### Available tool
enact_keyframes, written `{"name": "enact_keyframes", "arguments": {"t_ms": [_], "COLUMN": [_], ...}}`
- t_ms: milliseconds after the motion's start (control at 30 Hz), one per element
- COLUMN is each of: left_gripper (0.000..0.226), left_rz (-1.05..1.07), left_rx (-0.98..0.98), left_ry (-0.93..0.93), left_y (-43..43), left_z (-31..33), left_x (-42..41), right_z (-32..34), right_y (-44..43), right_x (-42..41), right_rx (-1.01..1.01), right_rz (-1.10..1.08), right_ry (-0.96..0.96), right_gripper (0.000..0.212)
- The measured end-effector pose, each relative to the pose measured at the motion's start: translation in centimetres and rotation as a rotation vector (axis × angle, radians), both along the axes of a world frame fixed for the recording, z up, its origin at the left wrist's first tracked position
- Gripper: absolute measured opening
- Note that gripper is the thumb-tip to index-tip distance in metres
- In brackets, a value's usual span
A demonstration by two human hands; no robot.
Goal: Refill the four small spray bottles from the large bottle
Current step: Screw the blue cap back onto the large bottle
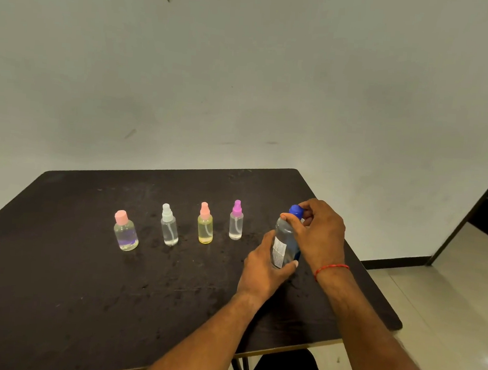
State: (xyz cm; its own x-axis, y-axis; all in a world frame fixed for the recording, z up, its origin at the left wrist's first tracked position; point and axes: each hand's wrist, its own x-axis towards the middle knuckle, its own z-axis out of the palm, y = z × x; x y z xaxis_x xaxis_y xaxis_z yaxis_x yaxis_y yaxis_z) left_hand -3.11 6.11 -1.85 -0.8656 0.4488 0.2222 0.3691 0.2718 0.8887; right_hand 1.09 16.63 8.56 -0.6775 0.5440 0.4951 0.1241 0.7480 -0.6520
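Large bottle (283,243) is clasped round its body by my left grip (262,268), near-upright over the worktop (81,303); just above, my right grip (319,234) pinches its blue cap (295,210). Left of both grips, the purple-topped spray bottle (236,222) heads a row of four, all capped. Risk, I judge: a stiff cap freeing suddenly could jolt the bottle, spilling liquid or toppling that row.

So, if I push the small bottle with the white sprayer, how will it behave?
The white-topped bottle looks tall, narrow and mostly empty, so it is probably light and tips easily. Its smooth clear wall may feel slippery.
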Motion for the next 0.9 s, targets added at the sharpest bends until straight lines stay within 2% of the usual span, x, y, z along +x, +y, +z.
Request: {"name": "enact_keyframes", "arguments": {"t_ms": [167, 300, 367, 533, 733, 833, 900], "left_gripper": [0.073, 0.072, 0.072, 0.072, 0.070, 0.070, 0.071], "left_rz": [0.001, 0.003, 0.003, 0.004, -0.004, -0.002, 0.000], "left_rx": [-0.002, 0.008, 0.005, -0.009, -0.004, -0.007, -0.008], "left_ry": [-0.005, -0.013, -0.016, -0.019, -0.025, -0.020, -0.014], "left_y": [0.1, 0.1, 0.1, 0.2, 0.2, 0.2, 0.3], "left_z": [0.2, 0.2, 0.2, -0.2, -0.2, -0.3, -0.4], "left_x": [0.1, 0.0, -0.1, -0.3, -0.3, -0.3, -0.3], "right_z": [0.4, 0.7, 0.7, 1.2, 1.2, 1.9, 2.1], "right_y": [-0.1, 0.3, 0.4, 0.2, -0.1, 0.3, 0.6], "right_x": [-0.1, 0.2, 0.4, -0.3, -0.5, -0.1, 0.2], "right_rx": [0.006, -0.013, -0.005, 0.068, 0.078, 0.087, 0.086], "right_rz": [-0.008, 0.093, 0.140, 0.054, -0.016, 0.067, 0.134], "right_ry": [-0.041, -0.093, -0.088, -0.100, -0.163, -0.220, -0.202], "right_gripper": [0.034, 0.051, 0.041, 0.023, 0.035, 0.053, 0.049]}}
